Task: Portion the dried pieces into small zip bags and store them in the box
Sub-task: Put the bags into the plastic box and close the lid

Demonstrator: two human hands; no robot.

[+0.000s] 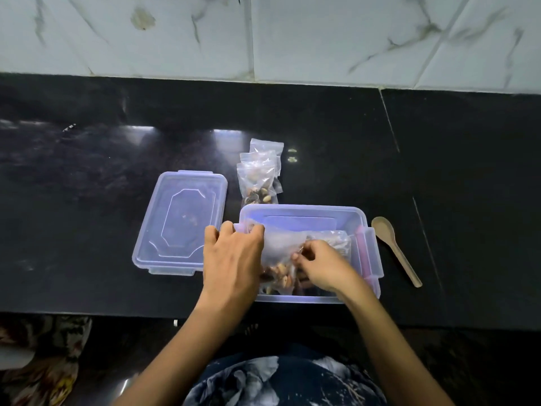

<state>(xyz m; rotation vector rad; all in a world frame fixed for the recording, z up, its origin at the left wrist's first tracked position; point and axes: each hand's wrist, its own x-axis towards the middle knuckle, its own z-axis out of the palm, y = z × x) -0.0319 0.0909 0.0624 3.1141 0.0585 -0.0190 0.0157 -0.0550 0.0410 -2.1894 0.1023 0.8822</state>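
Observation:
A clear plastic box (307, 213) stands on the black counter near its front edge. Inside it lie small zip bags holding brown and dark dried pieces. My left hand (231, 256) grips the top edge of one bag (278, 244) at the box's left wall. My right hand (325, 266) reaches into the box and pinches the plastic of a bag lower down; a second bag (336, 238) lies under it to the right. Three filled zip bags (259, 174) lie stacked on the counter just behind the box.
The box's clear lid (180, 221) lies flat to the left of the box. A wooden spoon (395, 247) lies on the counter to the right. A white marble-tiled wall (292, 36) rises behind the counter.

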